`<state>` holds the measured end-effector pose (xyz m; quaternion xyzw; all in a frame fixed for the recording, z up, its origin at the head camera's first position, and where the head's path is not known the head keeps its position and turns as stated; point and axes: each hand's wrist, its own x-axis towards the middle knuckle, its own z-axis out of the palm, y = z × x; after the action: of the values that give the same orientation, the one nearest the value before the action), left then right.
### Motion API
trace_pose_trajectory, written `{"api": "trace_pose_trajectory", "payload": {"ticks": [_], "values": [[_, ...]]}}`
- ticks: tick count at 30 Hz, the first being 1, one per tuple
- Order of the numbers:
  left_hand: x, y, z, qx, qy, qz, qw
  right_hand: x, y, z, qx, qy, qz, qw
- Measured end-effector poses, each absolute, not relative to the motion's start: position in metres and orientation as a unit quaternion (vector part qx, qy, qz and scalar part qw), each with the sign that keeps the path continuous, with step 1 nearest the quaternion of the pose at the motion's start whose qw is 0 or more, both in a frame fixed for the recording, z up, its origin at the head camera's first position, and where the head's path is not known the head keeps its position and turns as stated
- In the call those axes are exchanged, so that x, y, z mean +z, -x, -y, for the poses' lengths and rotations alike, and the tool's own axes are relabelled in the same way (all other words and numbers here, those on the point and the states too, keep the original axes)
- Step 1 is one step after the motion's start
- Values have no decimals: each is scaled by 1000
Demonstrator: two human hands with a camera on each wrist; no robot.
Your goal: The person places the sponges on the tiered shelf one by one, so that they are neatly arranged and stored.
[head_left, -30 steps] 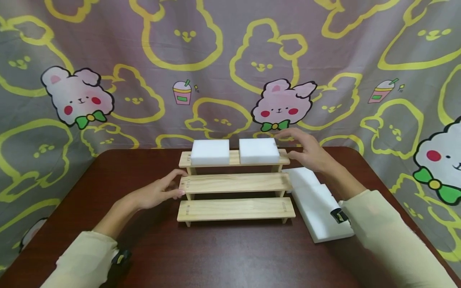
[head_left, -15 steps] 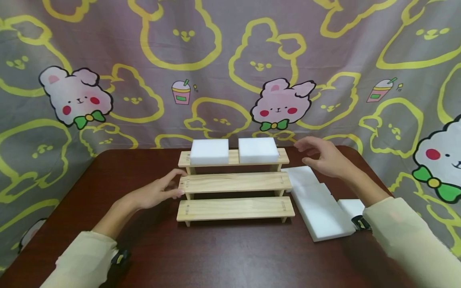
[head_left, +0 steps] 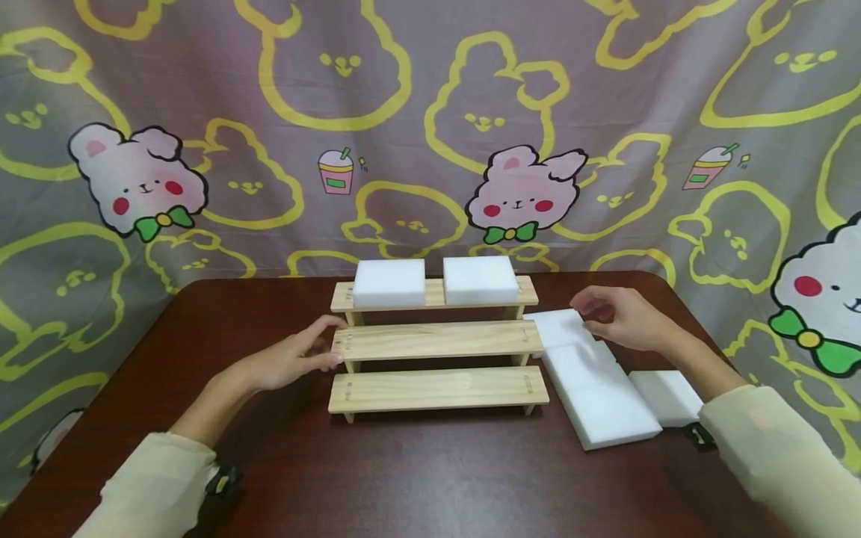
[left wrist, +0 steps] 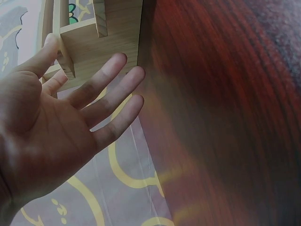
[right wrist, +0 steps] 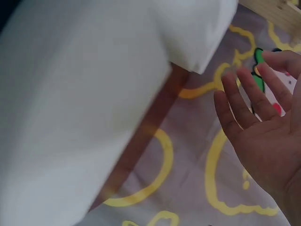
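A three-tier wooden display rack (head_left: 437, 340) stands mid-table, with two white foam-like blocks, a left one (head_left: 389, 282) and a right one (head_left: 479, 279), on its top tier. My left hand (head_left: 285, 359) holds the left end of the middle tier between thumb and index finger; in the left wrist view its other fingers (left wrist: 110, 68) extend loosely. To the right of the rack, my right hand (head_left: 625, 317) hovers with relaxed, slightly bent fingers over several white blocks (head_left: 599, 396), holding nothing. The right wrist view shows its palm and fingers (right wrist: 254, 94) apart from the nearby blocks.
Another white block (head_left: 666, 396) lies at the far right, beside the larger group. All stand on a dark reddish-brown table (head_left: 430, 478). Behind the table hangs a patterned curtain (head_left: 403, 134).
My right hand has moved away from the top tier's right block, going right and then down toward the blocks on the table. The left hand stays at the rack.
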<state>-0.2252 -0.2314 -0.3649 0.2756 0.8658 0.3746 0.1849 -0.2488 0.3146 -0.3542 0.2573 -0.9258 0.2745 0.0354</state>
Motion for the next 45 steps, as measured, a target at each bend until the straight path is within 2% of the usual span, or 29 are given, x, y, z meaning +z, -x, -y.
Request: {"api": "trace_pose_trajectory", "payload": {"ticks": [8,14,23,32,45], "values": [[-365,226,233,375,-277,-865,185,-370,253,-312,252,-259,932,4],[-366,225,233,380,-278,-863,186,-375,255,-309,230,-254,939,2],[-366,225,233,376,-276,-865,184,-374,260,-308,219,-225,949,16],[-368,224,233,381,-280,-861,184,-376,268,-309,207,-194,959,-28],[-368,225,233,381,-278,-863,179,-374,276,-305,172,-199,964,-30]]}}
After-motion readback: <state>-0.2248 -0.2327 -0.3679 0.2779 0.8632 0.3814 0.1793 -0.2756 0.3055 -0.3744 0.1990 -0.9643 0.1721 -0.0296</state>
